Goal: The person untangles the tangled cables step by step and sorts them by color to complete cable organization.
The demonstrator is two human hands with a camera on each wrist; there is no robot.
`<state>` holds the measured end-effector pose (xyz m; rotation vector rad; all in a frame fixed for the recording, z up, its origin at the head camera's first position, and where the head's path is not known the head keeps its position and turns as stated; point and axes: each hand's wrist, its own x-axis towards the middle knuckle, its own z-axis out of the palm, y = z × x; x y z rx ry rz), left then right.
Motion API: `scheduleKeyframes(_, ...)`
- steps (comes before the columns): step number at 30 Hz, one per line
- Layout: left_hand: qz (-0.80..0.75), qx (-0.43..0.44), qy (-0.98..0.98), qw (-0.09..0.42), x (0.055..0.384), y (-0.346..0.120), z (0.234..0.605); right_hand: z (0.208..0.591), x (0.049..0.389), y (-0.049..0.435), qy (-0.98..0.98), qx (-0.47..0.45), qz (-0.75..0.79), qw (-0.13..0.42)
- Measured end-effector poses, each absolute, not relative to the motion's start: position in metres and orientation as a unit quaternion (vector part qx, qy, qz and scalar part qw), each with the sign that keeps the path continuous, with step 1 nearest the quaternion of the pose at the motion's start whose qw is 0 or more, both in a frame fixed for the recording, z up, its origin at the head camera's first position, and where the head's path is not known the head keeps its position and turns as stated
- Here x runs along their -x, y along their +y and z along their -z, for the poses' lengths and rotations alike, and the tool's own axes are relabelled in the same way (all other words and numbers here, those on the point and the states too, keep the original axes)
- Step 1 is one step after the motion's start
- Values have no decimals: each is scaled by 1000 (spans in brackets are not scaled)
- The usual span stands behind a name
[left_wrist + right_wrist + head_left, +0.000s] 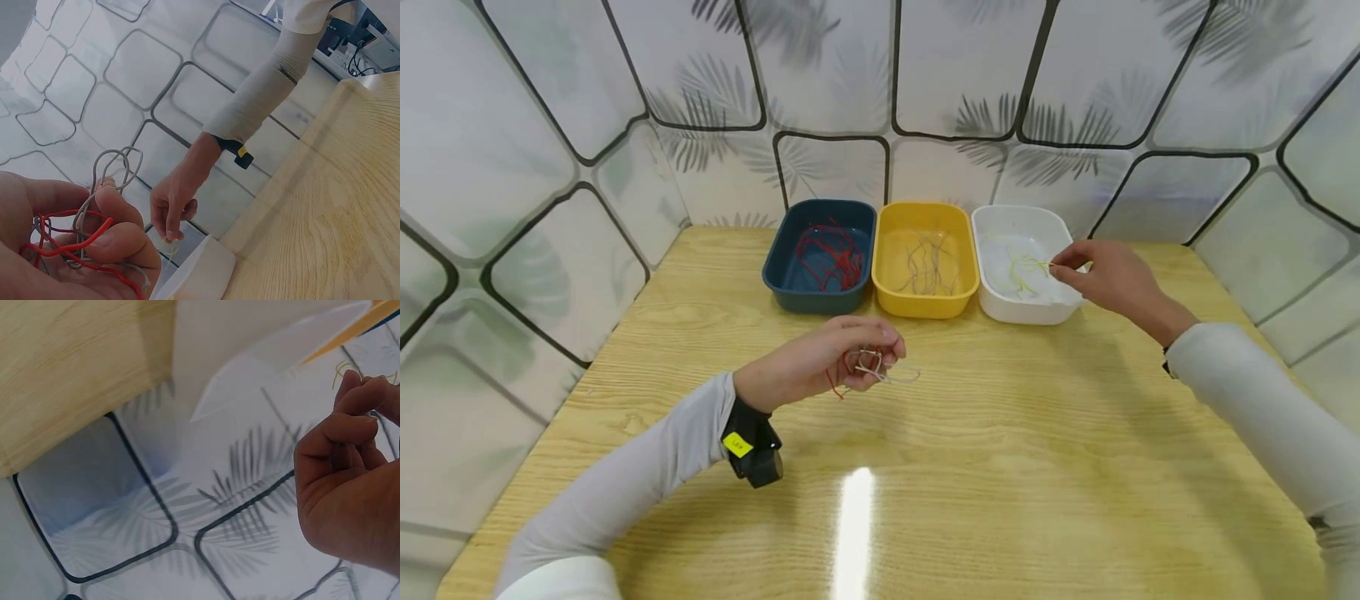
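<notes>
My left hand (816,358) is held above the table, palm up, with its fingers curled round a tangle of thin cords. A red cord (94,235) and a grey cord (95,178) loop out between the fingers in the left wrist view. Over the white bin (1028,313), my right hand (1112,279) pinches a thin yellow cord (1043,266) between thumb and fingertips. The yellow strands hang in front of the bin's inside; whether some lie on its floor I cannot tell. In the right wrist view, yellow loops (339,370) show past the fingertips.
A dark blue bin (817,302) with red cords (847,268) and a yellow bin (925,307) with several greyish cords (934,271) stand left of the white bin in a touching row. The wooden table (1000,467) ends at a patterned backdrop (835,167) behind and at the sides.
</notes>
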<state>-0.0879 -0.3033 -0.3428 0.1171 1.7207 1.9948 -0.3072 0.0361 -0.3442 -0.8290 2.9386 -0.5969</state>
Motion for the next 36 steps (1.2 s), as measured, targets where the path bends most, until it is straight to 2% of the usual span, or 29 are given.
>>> scheduleKeyframes(6,-736,-38,628,250,87,-301,347,364,340,43,959,232,150,56)
scheduleKeyframes(13,-736,-28,632,241,87,-303,347,375,356,35,970,201,119,75)
scheduleKeyframes(23,-731,-46,638,237,92,-305,342,366,356,20,968,212,99,89)
scheduleKeyframes(29,-728,-33,642,239,93,-306,344,367,354,16,965,220,120,79)
scheduleKeyframes(36,-725,-25,644,243,93,-303,343,355,336,9,959,231,150,65)
